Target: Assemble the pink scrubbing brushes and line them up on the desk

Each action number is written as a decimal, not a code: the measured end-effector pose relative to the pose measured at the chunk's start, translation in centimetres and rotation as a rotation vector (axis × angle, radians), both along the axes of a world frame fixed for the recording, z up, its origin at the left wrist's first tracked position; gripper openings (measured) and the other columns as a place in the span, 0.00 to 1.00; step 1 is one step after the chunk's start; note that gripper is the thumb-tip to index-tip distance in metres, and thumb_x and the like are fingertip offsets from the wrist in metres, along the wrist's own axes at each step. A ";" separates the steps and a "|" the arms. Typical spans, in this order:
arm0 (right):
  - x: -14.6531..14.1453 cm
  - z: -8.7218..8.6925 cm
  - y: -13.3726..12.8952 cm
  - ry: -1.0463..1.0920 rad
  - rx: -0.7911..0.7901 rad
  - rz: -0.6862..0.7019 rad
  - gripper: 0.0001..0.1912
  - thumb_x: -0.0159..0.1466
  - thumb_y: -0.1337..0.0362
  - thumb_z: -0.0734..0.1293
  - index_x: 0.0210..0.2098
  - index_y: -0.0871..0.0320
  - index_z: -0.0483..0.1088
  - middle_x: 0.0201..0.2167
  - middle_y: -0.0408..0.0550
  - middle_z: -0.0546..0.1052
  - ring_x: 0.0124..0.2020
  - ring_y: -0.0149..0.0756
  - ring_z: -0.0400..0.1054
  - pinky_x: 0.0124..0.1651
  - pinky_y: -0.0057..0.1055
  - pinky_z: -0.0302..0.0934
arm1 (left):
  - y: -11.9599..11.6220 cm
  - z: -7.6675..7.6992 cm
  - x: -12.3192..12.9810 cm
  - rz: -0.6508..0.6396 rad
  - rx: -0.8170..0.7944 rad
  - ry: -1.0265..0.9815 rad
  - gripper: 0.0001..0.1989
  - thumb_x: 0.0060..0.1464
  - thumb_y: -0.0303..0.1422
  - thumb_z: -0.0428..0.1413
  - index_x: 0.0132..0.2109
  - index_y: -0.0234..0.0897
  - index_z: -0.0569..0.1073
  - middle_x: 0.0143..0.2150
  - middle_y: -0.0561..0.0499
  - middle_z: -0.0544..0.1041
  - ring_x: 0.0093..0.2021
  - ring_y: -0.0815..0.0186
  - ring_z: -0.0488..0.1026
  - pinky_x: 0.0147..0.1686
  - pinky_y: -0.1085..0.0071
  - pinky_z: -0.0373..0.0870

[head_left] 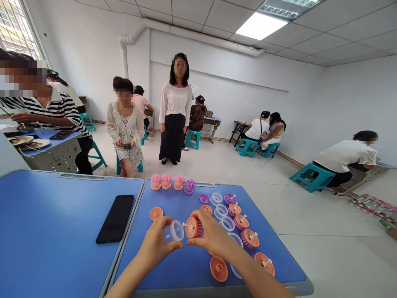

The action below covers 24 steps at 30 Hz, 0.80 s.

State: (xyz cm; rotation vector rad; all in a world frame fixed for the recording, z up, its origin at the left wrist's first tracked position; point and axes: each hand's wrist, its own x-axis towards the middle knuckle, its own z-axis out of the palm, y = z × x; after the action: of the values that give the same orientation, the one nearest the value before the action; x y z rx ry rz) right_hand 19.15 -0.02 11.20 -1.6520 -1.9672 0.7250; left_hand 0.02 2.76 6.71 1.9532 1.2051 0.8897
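Observation:
My left hand [158,242] is closed round a clear plastic cup [173,231], its open rim facing right. Close beside it, my right hand [207,234] grips an orange brush head [192,227] with pink bristles; its white stem points toward the cup without visibly entering it. Orange discs lie around my hands, one at the left [156,213] and one near the front [218,268]. To the right are a column of clear rings [227,224] and a column of bristled heads with white stems [250,238]. My right hand and forearm partly cover some pieces.
Several bristle-topped brushes [179,182] stand at the back edge of the blue table [62,231]. A black phone [115,218] lies at the left. Beyond the table, a person [176,107] stands and others sit on teal stools [313,177].

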 end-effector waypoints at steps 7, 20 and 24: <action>-0.1 -1.1 -2.3 0.285 0.017 -0.013 0.29 0.49 0.64 0.73 0.49 0.52 0.65 0.48 0.48 0.70 0.50 0.43 0.64 0.52 0.39 0.58 | -2.8 -1.1 -0.8 -0.097 -0.295 -0.406 0.22 0.46 0.43 0.58 0.45 0.38 0.64 0.35 0.51 0.70 0.31 0.64 0.66 0.31 0.72 0.64; -1.5 -3.6 -5.6 0.512 0.067 -0.030 0.20 0.54 0.58 0.71 0.45 0.52 0.68 0.41 0.46 0.74 0.39 0.37 0.68 0.44 0.33 0.64 | -5.1 -2.4 -0.2 -0.173 -0.450 -0.544 0.26 0.44 0.48 0.59 0.45 0.40 0.61 0.37 0.53 0.64 0.33 0.67 0.62 0.32 0.73 0.62; -1.6 -3.2 -5.9 0.400 0.040 0.024 0.20 0.54 0.62 0.71 0.47 0.49 0.68 0.50 0.47 0.71 0.50 0.42 0.65 0.52 0.39 0.61 | -5.0 -2.9 0.3 -0.145 -0.476 -0.558 0.29 0.37 0.48 0.63 0.42 0.39 0.63 0.33 0.54 0.66 0.31 0.67 0.63 0.30 0.74 0.62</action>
State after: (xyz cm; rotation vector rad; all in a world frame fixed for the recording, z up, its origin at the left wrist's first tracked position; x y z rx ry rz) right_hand 17.53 -5.92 7.99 -1.3377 -1.7061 0.9365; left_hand 0.28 -2.28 3.81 1.2776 0.8340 0.8921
